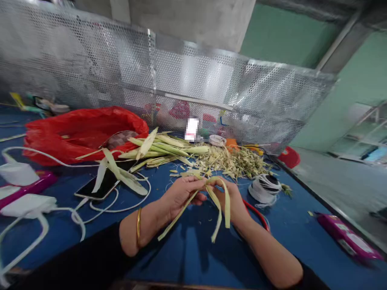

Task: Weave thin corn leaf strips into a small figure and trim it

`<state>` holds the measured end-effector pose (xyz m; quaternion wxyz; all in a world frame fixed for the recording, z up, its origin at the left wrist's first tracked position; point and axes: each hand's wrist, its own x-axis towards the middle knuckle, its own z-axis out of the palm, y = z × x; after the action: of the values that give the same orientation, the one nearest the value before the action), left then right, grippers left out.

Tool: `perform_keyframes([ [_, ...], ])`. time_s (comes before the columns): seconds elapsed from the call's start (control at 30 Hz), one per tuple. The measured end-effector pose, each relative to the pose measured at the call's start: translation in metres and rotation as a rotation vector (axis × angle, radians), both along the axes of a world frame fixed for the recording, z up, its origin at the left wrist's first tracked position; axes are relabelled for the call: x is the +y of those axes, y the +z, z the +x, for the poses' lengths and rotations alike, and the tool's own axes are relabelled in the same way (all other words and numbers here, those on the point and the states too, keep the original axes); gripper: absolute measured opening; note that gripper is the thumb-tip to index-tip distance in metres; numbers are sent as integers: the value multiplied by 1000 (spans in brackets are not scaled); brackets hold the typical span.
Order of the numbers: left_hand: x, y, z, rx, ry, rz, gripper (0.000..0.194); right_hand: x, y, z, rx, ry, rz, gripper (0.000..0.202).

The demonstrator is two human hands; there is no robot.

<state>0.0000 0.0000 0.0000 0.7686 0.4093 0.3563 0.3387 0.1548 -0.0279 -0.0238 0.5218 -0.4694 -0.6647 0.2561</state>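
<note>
Pale green leaf strips [215, 201] hang down from between my two hands, near the middle of the blue table. My left hand [184, 195] pinches the strips from the left, its thumb and fingers pressed together. From the right, my right hand [226, 197] grips the same strips close to the left fingertips. One strip slants down to the left, and two curl down in front of the right hand. Behind the hands lies a pile of long green husk leaves [169, 147], beside a heap of dry shredded scraps [242, 161].
A red plastic bag [81, 133] stands at the left, with a phone [99, 185], white cables [148, 193] and chargers near it. A spool of white thread [264, 189] and a magenta packet [347, 235] are right. Perforated metal sheeting [193, 76] edges the table's back.
</note>
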Motion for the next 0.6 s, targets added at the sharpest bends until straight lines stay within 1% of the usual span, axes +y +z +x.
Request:
perform_keyframes([
  [0.13, -6, 1, 6, 76, 124, 114, 8, -3, 8, 1, -107, -4, 31, 22],
  [0.23, -7, 2, 7, 147, 177, 153, 5, -1, 10, 4, -108, 30, -15, 23],
  [0.3, -6, 3, 5, 158, 165, 132, 4, 3, 11, 10, -65, 26, -86, 22],
  [0.33, -6, 4, 4, 155, 146, 127, 5, 5, 13, 14, -15, -5, -119, 23],
  [0.43, -7, 7, 3, 175, 72, 158, 13, 9, 20, 26, 204, -206, -150, 33],
  [0.47, -8, 7, 3, 202, 48, 177, 15, 9, 24, 29, 231, -263, -141, 35],
  [0.5, -10, 8, 4, 234, 27, 197, 15, 8, 27, 31, 212, -285, -143, 37],
  [0.53, -12, 8, 5, 266, 10, 219, 15, 7, 29, 32, 156, -271, -157, 40],
  [0.6, -16, 4, 8, 318, -22, 265, 15, 4, 30, 29, -6, -159, -211, 45],
])
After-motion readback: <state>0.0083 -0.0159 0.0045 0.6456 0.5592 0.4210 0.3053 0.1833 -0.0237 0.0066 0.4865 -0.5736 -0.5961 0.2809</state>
